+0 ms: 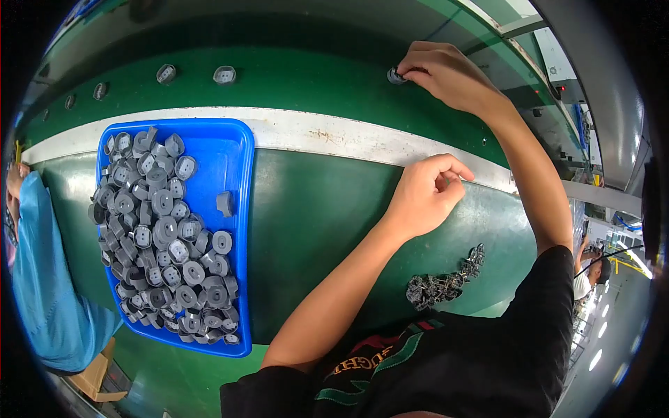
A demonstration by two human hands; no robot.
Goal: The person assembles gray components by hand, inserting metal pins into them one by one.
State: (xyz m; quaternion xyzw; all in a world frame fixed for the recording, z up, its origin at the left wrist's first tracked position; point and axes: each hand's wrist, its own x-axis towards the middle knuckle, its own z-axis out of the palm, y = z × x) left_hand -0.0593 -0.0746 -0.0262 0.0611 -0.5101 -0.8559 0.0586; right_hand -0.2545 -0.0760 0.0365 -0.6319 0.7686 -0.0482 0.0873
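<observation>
Right hand, one o'clock, pinching grey part | left hand, three o'clock, curled; from here, can't tell if empty

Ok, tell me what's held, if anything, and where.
Right hand pinches a small roundish grey plastic part by its right edge; left hand shows nothing held.

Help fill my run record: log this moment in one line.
right hand: touches grey part | left hand: curled, grasp unclear | blue tray: holds grey pieces | metal pieces: piled on table
</observation>
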